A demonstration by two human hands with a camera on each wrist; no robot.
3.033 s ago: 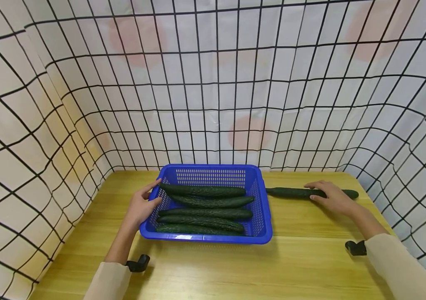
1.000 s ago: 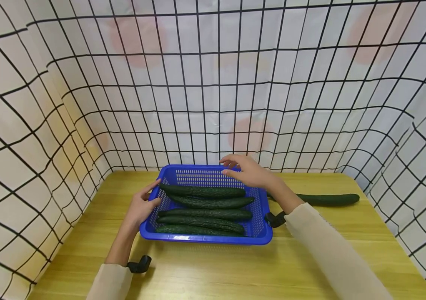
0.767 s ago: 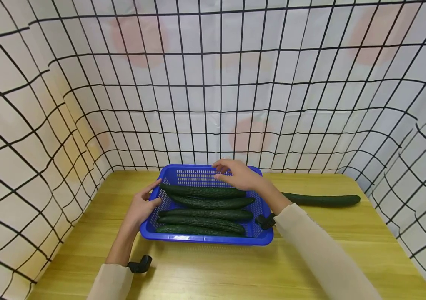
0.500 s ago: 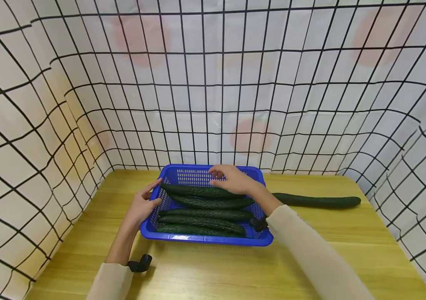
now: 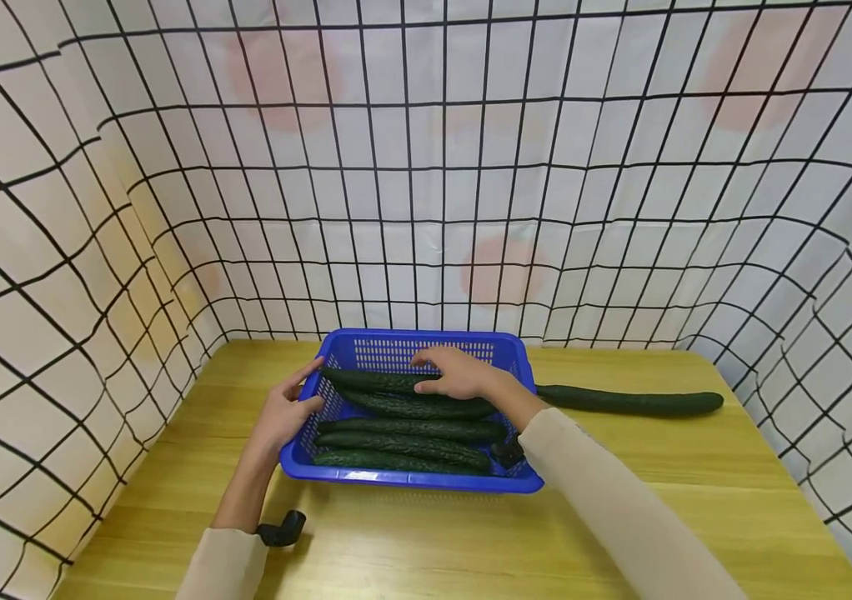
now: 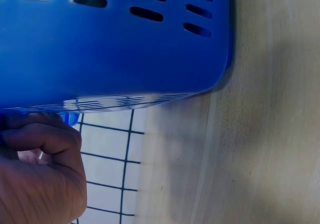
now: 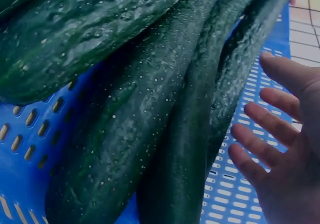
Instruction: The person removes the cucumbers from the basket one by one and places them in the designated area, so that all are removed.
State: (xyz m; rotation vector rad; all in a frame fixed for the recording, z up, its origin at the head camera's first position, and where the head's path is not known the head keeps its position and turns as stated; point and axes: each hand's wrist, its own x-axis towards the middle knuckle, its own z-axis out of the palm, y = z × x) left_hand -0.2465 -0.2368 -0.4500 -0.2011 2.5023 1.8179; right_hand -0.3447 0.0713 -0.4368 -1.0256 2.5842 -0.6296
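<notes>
A blue plastic basket [image 5: 411,478] with slotted walls stands on the wooden table, with several dark green cucumbers [image 5: 411,429] lying lengthwise inside. The left hand [image 5: 283,417] holds the basket's left rim; in the left wrist view its curled fingers [image 6: 47,139] show at the rim. Over the rear cucumbers [image 5: 373,381] is the right hand [image 5: 459,373], thumb and fingers apart. The right wrist view has that hand [image 7: 285,134] beside the cucumbers [image 7: 125,114], fingers loosely extended and nothing held. Outside, to the basket's right, lies a single cucumber [image 5: 636,403].
White cloth walls [image 5: 426,192] with black grid lines surround the table [image 5: 426,550] at the back and both sides. A black wrist camera [image 5: 283,529] sits at the left wrist, and another [image 5: 507,452] at the right wrist overlaps the basket's right side.
The right hand has left the loose cucumber on the right, crossed leftward over the basket and lowered toward the rear cucumbers. The left hand keeps its place on the rim.
</notes>
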